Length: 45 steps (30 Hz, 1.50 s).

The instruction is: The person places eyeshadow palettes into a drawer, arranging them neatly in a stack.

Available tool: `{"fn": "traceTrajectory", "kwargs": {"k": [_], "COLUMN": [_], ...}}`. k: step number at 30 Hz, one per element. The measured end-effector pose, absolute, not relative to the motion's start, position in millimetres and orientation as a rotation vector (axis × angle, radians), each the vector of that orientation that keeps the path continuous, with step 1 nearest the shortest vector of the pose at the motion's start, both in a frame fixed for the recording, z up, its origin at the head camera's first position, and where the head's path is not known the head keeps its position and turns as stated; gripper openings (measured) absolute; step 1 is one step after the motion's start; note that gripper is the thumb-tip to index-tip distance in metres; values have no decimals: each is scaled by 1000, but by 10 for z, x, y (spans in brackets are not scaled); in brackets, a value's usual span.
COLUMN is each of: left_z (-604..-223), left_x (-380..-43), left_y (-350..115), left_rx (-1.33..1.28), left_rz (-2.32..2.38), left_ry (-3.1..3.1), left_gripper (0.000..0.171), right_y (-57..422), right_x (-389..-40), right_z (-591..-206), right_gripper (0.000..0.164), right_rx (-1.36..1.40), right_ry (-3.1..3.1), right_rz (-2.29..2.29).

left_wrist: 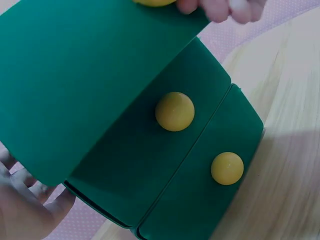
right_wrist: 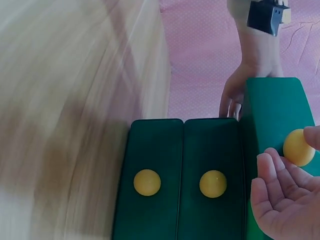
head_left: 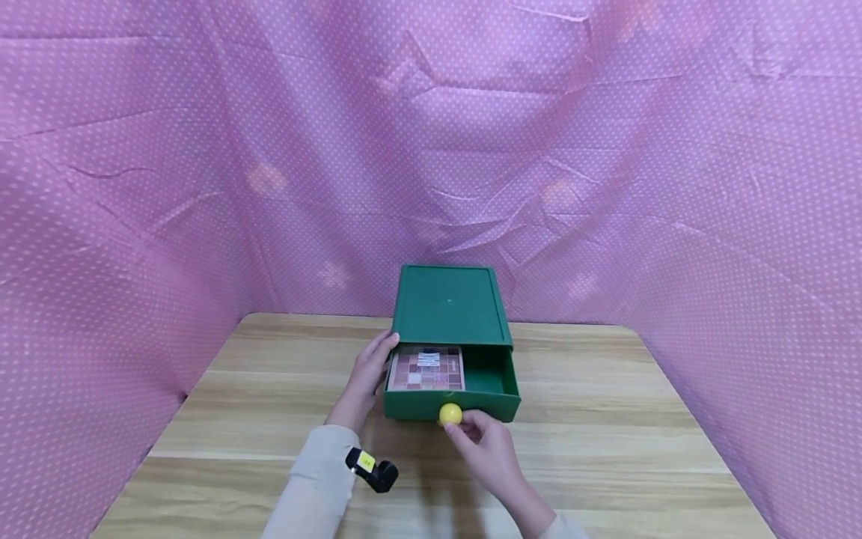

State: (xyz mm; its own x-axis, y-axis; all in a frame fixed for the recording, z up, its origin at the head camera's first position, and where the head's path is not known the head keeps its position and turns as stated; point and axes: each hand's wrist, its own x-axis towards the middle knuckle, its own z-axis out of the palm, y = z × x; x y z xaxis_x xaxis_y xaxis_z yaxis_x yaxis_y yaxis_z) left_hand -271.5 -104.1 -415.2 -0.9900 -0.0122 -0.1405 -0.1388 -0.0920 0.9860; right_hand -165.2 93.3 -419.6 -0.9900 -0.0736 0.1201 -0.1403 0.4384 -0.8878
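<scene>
A green drawer cabinet (head_left: 450, 303) stands on the table with its top drawer (head_left: 488, 408) pulled out. A palette-like box (head_left: 426, 374) with pink and brown squares lies in the drawer's left side. My right hand (head_left: 490, 453) pinches the drawer's round yellow knob (head_left: 450, 414) between thumb and fingers; the right wrist view shows this grip too. On the cabinet's left side rests my left hand (head_left: 367, 372), its thumb near the top front corner and its fingers partly hidden behind the side.
Below the open drawer are two closed green drawers, each with a yellow knob (left_wrist: 175, 111). The cabinet sits on a wood-grain table (head_left: 606, 404). Pink dotted cloth (head_left: 539, 150) hangs around the back and sides. A black strapped device (head_left: 373, 469) is on my left wrist.
</scene>
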Motion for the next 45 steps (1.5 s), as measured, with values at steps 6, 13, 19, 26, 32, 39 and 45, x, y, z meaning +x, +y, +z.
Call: {"fn": "traceTrajectory", "kwargs": {"k": [6, 13, 19, 26, 32, 39, 45], "left_z": [-4148, -4128, -4102, -4110, -4102, -4111, -4108], "left_x": [-2715, -2702, -2667, -2687, -2683, -2672, -2649], "left_y": [-1041, -1047, -1048, -1055, -1057, -1046, -1041], "left_rx": [-179, -158, -135, -126, -122, -121, -120], "left_rz": [2270, 2260, 2265, 2281, 2268, 2277, 2266], "left_ry": [2048, 2039, 2067, 2032, 2017, 2027, 2029], "left_gripper": [62, 63, 72, 65, 61, 61, 61], "right_y": [929, 928, 919, 917, 917, 928, 926], "right_x": [-1790, -1962, -2076, -2185, -2254, -2321, -2341], "right_z": [-4210, -4196, -4193, -4183, -4170, -4160, -4153], "right_gripper": [23, 25, 23, 25, 25, 25, 25], "right_rx": [250, 262, 257, 236, 218, 259, 255], "right_ry": [-2577, -2595, -2596, -2611, -2636, -2609, -2609], "right_rz": [1573, 1564, 1563, 1544, 1549, 1522, 1507]}}
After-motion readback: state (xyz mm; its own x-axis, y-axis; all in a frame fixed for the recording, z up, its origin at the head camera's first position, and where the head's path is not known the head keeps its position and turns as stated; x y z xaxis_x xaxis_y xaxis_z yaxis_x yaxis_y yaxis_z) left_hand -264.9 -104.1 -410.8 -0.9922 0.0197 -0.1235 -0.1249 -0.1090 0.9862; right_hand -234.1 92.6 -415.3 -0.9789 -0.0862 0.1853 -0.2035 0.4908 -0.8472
